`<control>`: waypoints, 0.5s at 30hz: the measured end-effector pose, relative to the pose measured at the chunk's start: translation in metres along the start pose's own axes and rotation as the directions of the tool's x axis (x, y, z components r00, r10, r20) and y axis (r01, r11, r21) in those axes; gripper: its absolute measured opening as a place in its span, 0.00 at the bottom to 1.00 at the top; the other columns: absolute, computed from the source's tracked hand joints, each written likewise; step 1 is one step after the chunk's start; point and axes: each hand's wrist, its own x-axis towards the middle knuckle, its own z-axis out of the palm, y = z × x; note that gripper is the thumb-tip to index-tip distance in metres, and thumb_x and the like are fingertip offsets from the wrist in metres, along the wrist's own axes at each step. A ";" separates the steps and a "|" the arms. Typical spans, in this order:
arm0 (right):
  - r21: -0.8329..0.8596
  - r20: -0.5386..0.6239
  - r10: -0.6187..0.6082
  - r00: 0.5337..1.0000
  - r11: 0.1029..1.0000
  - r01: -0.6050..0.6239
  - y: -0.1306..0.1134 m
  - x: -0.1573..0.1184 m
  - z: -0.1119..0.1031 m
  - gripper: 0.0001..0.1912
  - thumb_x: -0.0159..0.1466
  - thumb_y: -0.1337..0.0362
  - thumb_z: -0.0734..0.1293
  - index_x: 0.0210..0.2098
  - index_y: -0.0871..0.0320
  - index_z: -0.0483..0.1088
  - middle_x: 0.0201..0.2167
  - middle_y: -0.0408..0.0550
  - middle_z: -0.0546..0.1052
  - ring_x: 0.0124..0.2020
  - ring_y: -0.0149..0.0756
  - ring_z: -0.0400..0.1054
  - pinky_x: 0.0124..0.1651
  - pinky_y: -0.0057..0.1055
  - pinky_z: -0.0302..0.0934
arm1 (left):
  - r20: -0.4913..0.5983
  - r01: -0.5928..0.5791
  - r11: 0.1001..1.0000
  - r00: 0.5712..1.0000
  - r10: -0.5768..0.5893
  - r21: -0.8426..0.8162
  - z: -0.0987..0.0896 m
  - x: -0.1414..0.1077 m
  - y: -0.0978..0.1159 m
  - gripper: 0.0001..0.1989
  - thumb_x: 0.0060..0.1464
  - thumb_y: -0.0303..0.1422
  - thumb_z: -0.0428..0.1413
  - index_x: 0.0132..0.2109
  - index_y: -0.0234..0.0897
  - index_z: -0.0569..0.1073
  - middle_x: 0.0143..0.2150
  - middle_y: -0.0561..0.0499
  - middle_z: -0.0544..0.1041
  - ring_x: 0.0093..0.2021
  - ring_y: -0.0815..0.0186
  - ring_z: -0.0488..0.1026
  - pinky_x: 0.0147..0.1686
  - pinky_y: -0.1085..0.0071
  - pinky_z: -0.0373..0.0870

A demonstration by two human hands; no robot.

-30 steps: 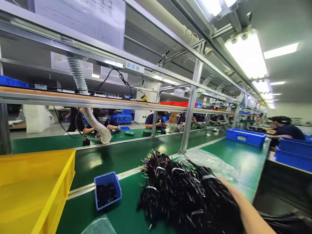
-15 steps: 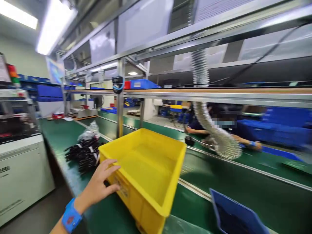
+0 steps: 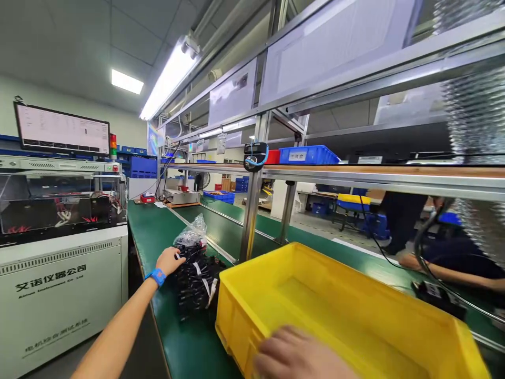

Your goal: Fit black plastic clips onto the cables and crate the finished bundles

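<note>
My left hand (image 3: 170, 261), with a blue band on its wrist, touches the far left side of a pile of black cables (image 3: 195, 281). Its fingers curve over the edge of the pile, and what lies between them is too small to make out. Clear plastic bags (image 3: 192, 230) lie at the back of the pile. Just right of the cables stands a yellow bin (image 3: 240, 310), with nothing visible inside. My right hand (image 3: 302, 352), blurred, is at the bin's near side; its fingertips are smeared by motion.
A metal post (image 3: 252, 216) rises behind the bin and carries a shelf (image 3: 374, 176). A test cabinet (image 3: 63, 295) stands left of the green bench (image 3: 181, 347). Across the bench, a person's forearm (image 3: 445, 268) rests near a black device (image 3: 437, 297).
The view has swung left. My left hand has gone from the yellow bin to the black cables. My right hand has come into view at the bin's near side.
</note>
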 end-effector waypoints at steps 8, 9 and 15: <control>-0.100 0.656 0.153 0.739 0.988 -0.116 -0.015 0.177 0.150 0.30 0.47 0.70 0.72 0.50 0.65 0.66 0.41 0.67 0.74 0.43 0.59 0.69 0.40 0.57 0.62 | 0.334 0.152 0.982 0.925 -0.183 0.115 0.037 0.066 -0.009 0.31 0.52 0.45 0.54 0.59 0.37 0.58 0.60 0.40 0.59 0.54 0.53 0.64 0.52 0.51 0.61; -0.124 0.670 0.194 0.717 0.981 -0.149 -0.011 0.180 0.166 0.38 0.45 0.69 0.74 0.55 0.66 0.61 0.46 0.71 0.71 0.46 0.63 0.66 0.41 0.60 0.60 | 0.353 0.164 0.979 0.915 -0.197 0.122 0.041 0.071 -0.013 0.35 0.51 0.46 0.55 0.61 0.36 0.54 0.61 0.39 0.59 0.55 0.52 0.64 0.52 0.51 0.60; -0.061 0.693 0.181 0.698 0.979 -0.193 0.017 0.174 0.216 0.70 0.27 0.67 0.78 0.64 0.64 0.40 0.59 0.75 0.53 0.57 0.65 0.53 0.51 0.57 0.54 | 0.366 0.196 0.972 0.902 -0.231 0.131 0.050 0.079 -0.041 0.30 0.55 0.45 0.52 0.60 0.36 0.55 0.56 0.41 0.65 0.53 0.54 0.66 0.51 0.52 0.63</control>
